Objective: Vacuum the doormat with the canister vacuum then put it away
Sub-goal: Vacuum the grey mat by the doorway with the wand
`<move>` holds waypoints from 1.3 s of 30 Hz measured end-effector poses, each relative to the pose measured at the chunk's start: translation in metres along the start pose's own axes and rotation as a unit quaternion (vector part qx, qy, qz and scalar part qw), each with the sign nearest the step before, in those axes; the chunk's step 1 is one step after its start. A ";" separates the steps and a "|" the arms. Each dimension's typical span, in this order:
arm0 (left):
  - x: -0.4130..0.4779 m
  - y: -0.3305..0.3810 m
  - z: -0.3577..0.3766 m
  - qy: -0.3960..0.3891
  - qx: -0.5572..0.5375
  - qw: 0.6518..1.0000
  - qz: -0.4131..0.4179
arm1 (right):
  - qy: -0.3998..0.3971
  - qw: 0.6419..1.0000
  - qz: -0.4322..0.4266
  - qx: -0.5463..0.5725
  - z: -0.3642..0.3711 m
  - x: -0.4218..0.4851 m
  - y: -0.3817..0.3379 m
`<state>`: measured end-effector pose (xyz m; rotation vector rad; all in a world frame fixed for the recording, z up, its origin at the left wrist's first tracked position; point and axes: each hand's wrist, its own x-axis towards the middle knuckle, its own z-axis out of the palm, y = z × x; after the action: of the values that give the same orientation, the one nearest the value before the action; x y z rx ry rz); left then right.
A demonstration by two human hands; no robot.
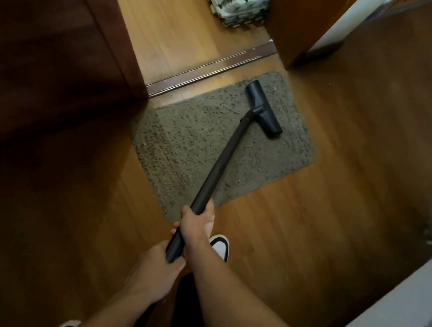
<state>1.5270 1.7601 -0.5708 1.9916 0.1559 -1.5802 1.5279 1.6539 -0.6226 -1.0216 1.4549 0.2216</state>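
Our two hands come first: right hand (197, 227) wrapped round the black wand (223, 161) further along, left hand (151, 270) curled round its near end just behind, so both are clamped on it. Biggest thing we see is the wood floor (309, 225), then the dark door (48, 55) on the left. The grey doormat (185, 139) lies on the floor beside the threshold strip (211, 68). The wand runs from our hands out over the mat, and its head (263, 110) sits on the mat's far right part. Foam tiles (238, 4) lie past the threshold. Smaller stuff: one white shoe (220, 245) just beside the right hand, another (68, 325) at the bottom edge
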 end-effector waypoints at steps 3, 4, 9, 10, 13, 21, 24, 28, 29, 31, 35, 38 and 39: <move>0.013 0.030 0.004 -0.022 -0.013 1.000 -0.009 | -0.002 1.000 0.002 -0.003 -0.012 0.018 -0.022; 0.017 0.040 0.005 -0.023 -0.020 0.999 -0.009 | -0.002 1.000 0.001 -0.004 -0.015 0.023 -0.030; 0.041 0.082 0.019 -0.022 -0.051 0.998 -0.008 | -0.007 1.000 -0.005 -0.005 -0.034 0.055 -0.072; 0.046 0.090 0.023 -0.017 -0.056 0.998 0.003 | -0.007 1.000 -0.008 -0.006 -0.038 0.061 -0.080; 0.056 0.115 0.032 0.002 -0.047 0.998 0.036 | -0.013 1.000 -0.011 -0.004 -0.051 0.076 -0.101; 0.062 0.140 0.045 0.041 -0.017 0.998 0.039 | -0.005 1.000 -0.017 0.007 -0.066 0.086 -0.124; 0.051 0.124 0.039 0.020 -0.030 0.999 0.035 | -0.008 1.000 -0.007 0.004 -0.061 0.073 -0.110; 0.025 0.096 0.026 -0.029 -0.042 0.999 -0.008 | -0.011 1.000 0.008 -0.007 -0.046 0.044 -0.077; 0.019 0.087 0.022 -0.030 -0.034 0.999 -0.012 | -0.014 1.000 0.011 -0.008 -0.042 0.035 -0.069; 0.009 0.067 0.014 -0.022 -0.012 1.000 -0.013 | -0.018 1.000 0.014 -0.011 -0.033 0.019 -0.052; -0.013 0.030 0.005 0.009 0.016 1.000 -0.022 | -0.028 0.999 0.015 -0.009 -0.017 -0.010 -0.023; -0.028 0.013 0.001 0.006 0.008 1.000 -0.027 | -0.034 0.999 0.021 -0.008 -0.009 -0.028 -0.005; -0.032 0.009 0.000 0.001 0.007 1.000 -0.031 | -0.035 0.999 0.023 -0.006 -0.008 -0.034 0.001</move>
<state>1.5216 1.7613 -0.5381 2.0166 0.2105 -1.6210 1.5155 1.6638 -0.5919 -0.9815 1.4170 0.2974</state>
